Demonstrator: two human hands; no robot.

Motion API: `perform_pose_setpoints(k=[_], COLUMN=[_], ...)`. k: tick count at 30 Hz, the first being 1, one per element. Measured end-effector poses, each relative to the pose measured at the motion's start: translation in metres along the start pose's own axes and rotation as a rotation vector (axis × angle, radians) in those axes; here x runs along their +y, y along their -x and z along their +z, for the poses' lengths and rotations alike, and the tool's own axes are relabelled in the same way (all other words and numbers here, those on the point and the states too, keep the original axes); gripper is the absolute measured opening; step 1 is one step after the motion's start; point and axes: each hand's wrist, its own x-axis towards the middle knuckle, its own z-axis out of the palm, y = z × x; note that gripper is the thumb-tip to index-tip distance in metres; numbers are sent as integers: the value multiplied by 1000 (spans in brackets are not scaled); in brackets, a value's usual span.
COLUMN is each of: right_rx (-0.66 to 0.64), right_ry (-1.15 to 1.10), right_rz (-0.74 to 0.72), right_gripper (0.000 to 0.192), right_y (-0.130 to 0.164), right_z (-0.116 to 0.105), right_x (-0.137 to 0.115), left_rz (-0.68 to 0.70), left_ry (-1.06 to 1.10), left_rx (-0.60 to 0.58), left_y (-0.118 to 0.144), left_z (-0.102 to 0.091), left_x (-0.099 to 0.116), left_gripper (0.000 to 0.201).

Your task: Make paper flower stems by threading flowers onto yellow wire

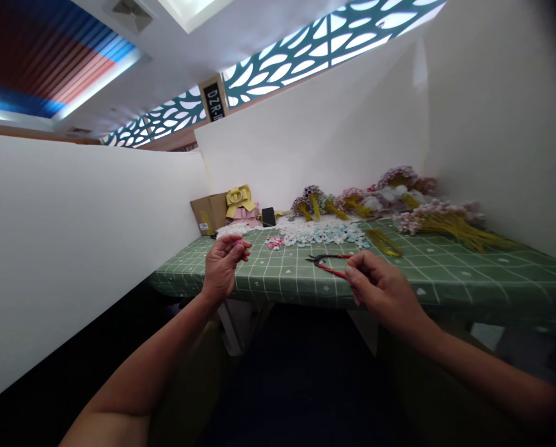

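My left hand [223, 257] is raised above the near left part of the table. Its thumb and fingers are pinched around a small pink piece [239, 243], mostly hidden by the fingertips. Near the table's front edge, my right hand [375, 282] is closed with thumb and fingers together; what it pinches is too small to make out. Pliers with red handles [331, 269] lie with their handles spread beside its fingertips, and the hand covers the handle ends. Between the hands, farther back, are pink flower pieces [274, 243] and a spread of white and pale blue ones [324, 233].
A green checked cloth [282, 279] covers the table. Right of the loose pieces lies a gold wire coil [384, 243]. Bundles of gold-stemmed flowers [445, 222] line the back and right. At back left are a cardboard box [209, 213], yellow bow [241, 202] and phone [269, 216]. White partitions [306, 149] enclose the table.
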Motion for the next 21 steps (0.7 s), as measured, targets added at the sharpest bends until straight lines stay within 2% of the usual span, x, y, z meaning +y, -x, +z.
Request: perform_pose_setpoints(k=[21], right_rx=[3], right_ry=[-44], right_rz=[34], right_gripper=[23], right_y=[1], right_z=[1], right_x=[5], left_rz=[29], left_ry=[-37], left_rx=[2], left_y=[1], left_z=[1], left_x=[0], left_gripper=[25])
